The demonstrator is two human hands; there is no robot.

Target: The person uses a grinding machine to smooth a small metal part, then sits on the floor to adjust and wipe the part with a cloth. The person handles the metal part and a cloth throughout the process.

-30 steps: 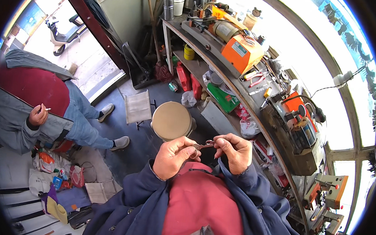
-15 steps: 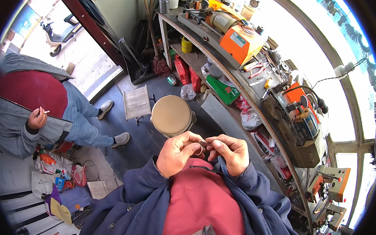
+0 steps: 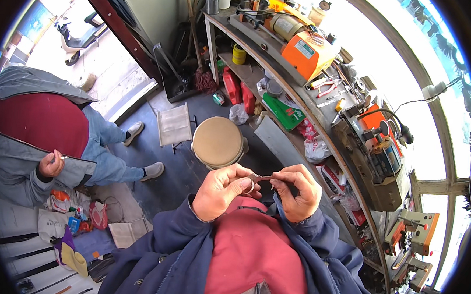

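In front of my chest both hands meet at a small dark brownish key (image 3: 261, 178). My left hand (image 3: 219, 194) is closed on its wider end, thumb against forefinger, and a pale metal ring (image 3: 251, 186) shows by that thumb. My right hand (image 3: 300, 195) pinches the thin end of the key between thumb and finger. Below the right fingertips something small and light peeks out, too small to make out. Below my hands are my red top and open dark blue jacket.
To the right runs a long workbench (image 3: 298, 91) with an orange machine (image 3: 306, 55), pliers (image 3: 324, 85) and a vise-like machine (image 3: 382, 150). A round tan stool (image 3: 217, 140) and a folding stool (image 3: 174, 125) stand ahead. At left another person (image 3: 42, 124) stands holding a cigarette.
My right hand has drawn slightly right and opened a gap from my left, so more of the key shows between them. The other person's hand has shifted a little right and down.
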